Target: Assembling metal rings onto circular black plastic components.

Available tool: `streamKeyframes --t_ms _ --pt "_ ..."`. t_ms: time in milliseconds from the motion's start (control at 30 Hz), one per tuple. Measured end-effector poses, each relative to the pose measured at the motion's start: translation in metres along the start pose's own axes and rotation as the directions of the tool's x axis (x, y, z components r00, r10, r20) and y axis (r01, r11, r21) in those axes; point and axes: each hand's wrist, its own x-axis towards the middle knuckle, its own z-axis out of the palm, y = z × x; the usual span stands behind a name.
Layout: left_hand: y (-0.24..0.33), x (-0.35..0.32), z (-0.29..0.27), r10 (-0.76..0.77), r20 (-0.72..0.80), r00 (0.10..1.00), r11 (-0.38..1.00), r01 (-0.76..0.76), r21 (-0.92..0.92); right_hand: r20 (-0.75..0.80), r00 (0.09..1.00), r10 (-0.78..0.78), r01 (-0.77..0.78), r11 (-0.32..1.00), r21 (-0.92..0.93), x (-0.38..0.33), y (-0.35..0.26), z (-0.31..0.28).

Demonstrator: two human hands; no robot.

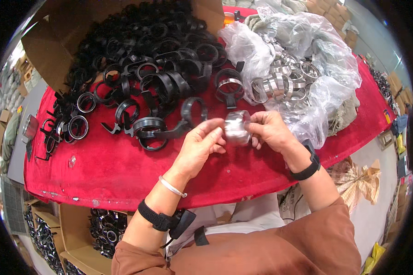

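Between my hands is a shiny metal ring (237, 127), smeared by motion; whether it is one wide ring or a stack I cannot tell. My right hand (273, 130) pinches its right side between thumb and fingers. At its left side are the bent fingertips of my left hand (199, 146), closed on the edge. Just beyond lies a black plastic ring holder (231, 99) with a metal ring in it. To the left of my left hand, black ring holders (149, 123) rest on the red cloth (124, 176). Loose metal rings (280, 85) fill an opened clear plastic bag (328, 107) at the right.
A large heap of black ring holders (147, 41) spills from a cardboard box (46, 55) at the back left. Finished-looking rings (78, 127) lie at the table's left. Below the front edge stand cartons (78, 229) of similar parts. Crumpled paper wrapping (360, 181) is at the lower right.
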Motion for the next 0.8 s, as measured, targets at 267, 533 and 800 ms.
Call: streamKeyframes --t_ms 267,533,800 --pt "-0.009 -0.002 0.018 0.125 -0.229 0.965 0.955 -0.055 0.291 0.215 0.961 0.174 -0.213 0.962 0.172 -0.004 -0.004 0.018" --pt "0.017 -0.001 0.01 -0.083 -0.332 0.939 0.954 0.172 0.247 -0.327 0.844 -0.426 0.006 0.616 -0.788 0.003 -0.009 -0.011" --pt "0.014 -0.001 0.009 -0.091 -0.294 0.951 0.941 0.179 0.288 0.109 0.819 -0.563 0.57 0.82 -0.05 -0.012 -0.004 0.037"
